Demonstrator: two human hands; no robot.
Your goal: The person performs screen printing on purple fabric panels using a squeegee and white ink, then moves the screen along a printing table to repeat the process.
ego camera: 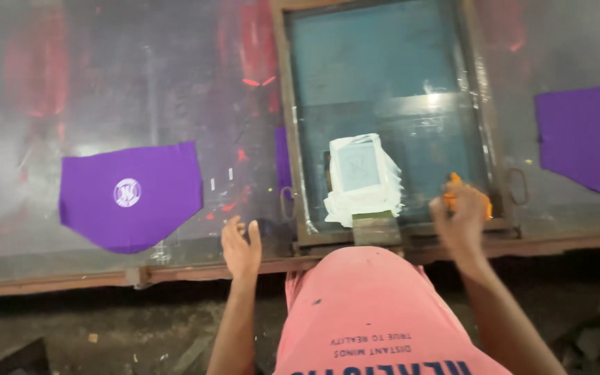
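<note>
The person stands at the near edge of a long shiny surface (140,83). A wooden printing frame (287,139) with a dark screen lies flat on it, right in front of them. A white taped patch (362,177) sits on the near part of the screen.

The right hand (461,215) is clenched around a small orange tool (454,180) at the near right corner of the frame. The left hand (241,246) is open with its fingers spread, holding nothing. It is just left of the frame's near left corner. I cannot tell if it touches the surface.

A purple cloth piece (133,194) with a round white mark lies to the left. Another purple piece (588,135), plain, lies to the right.

It looks like the frame is being set in place for a print. The next move seems to need the left hand to steady the frame while the right hand works the tool.
</note>
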